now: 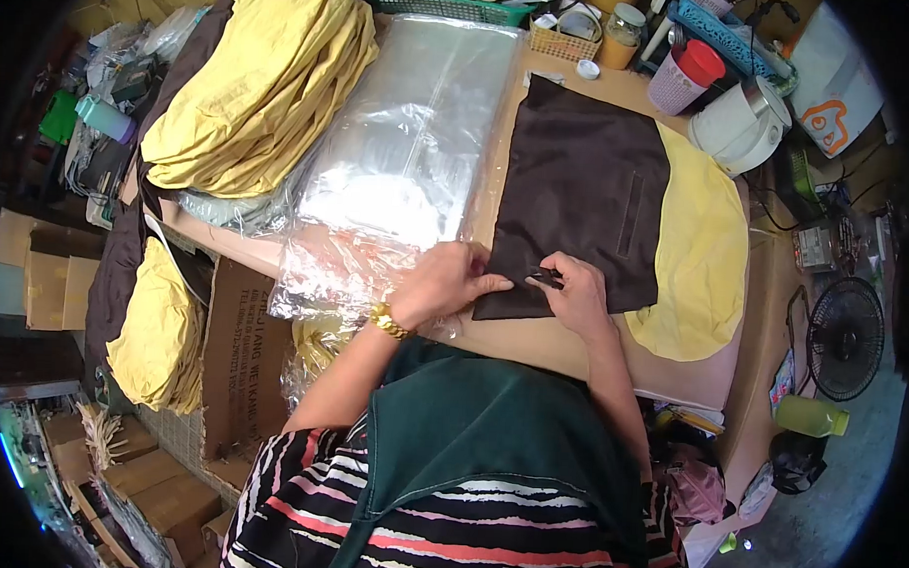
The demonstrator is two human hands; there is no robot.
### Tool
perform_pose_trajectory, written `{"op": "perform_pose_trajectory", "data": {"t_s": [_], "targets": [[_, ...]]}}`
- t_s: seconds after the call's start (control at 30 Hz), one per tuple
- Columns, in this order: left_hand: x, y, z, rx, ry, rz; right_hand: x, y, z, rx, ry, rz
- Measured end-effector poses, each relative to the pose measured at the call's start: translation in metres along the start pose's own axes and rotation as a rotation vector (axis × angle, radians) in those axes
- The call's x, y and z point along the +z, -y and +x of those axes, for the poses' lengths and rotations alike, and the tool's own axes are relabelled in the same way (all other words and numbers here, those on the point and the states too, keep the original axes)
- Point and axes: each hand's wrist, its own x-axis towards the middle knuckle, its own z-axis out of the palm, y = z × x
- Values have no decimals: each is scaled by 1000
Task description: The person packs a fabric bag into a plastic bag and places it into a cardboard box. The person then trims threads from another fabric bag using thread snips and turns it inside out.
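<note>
A dark brown cloth panel (pixel 573 178) with a stitched pocket slit (pixel 629 215) lies flat on the table, joined at its right to a rounded yellow cloth piece (pixel 706 243). At its lower left edge, my left hand (pixel 449 284) has its fingers curled and its thumb pressed on the brown cloth. My right hand (pixel 579 293) is closed around a small black tool (pixel 546 277) that looks like thread snips, just above the panel's lower edge. The fingers hide most of the tool, and its tip points towards my left thumb.
Left of the panel lie clear plastic bags (pixel 410 122). Beyond them is a tall pile of yellow cloth pieces (pixel 251 87). A white kettle (pixel 740 124), a pink cup (pixel 677 81) and a jar (pixel 621 37) stand at the back. A black fan (pixel 845 338) is at the right.
</note>
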Motion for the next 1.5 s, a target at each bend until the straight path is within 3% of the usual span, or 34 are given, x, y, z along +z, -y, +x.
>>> {"op": "perform_pose_trajectory", "data": {"t_s": [0.17, 0.27, 0.33, 0.37, 0.4, 0.47, 0.57, 0.63, 0.67, 0.73, 0.87, 1.0, 1.07, 1.1, 1.17, 1.27, 1.5], "targets": [[-9, 10, -9, -87, -80, -123, -7, 17, 0, 28, -5, 67], [-18, 65, -14, 21, -338, -196, -5, 15, 2, -43, 27, -21], [-56, 47, -23, -413, -341, -206, -3, 10, 1, -87, 57, -137], [-61, 53, -27, -290, -393, -250, -2, 9, 1, -89, 60, -133], [-57, 48, -27, -293, -395, -248, -2, 8, 1, -90, 46, -128], [-36, 24, -22, -125, -436, -540, -1, 8, 2, -96, 36, -123], [-5, 7, -12, -93, -276, -354, -2, 8, 2, -109, -12, -79], [11, 11, 2, 58, -64, 22, 0, 3, 0, -74, -38, -52], [14, 15, 2, 62, -64, 20, 0, 2, 0, -74, -39, -56], [14, 17, 0, -76, -78, -298, 1, 3, -1, -39, -62, 31], [10, 17, -9, -150, -100, -393, 0, 4, -1, -48, -58, 21], [21, 36, -10, -18, -170, -412, -1, 7, 0, -16, -46, 83], [15, 27, -12, -222, 13, -854, -2, 8, 1, -6, -38, 71], [15, 27, -12, -220, 13, -855, -2, 10, 2, 21, -32, 103], [17, 27, -13, -244, 47, -1337, -4, 17, 2, 50, -24, 134], [14, 32, -15, -218, 161, -1599, -18, 59, 9, 107, -74, 214], [16, 30, -21, -200, 163, -1734, -25, 97, 14, -179, -69, -195]]}}
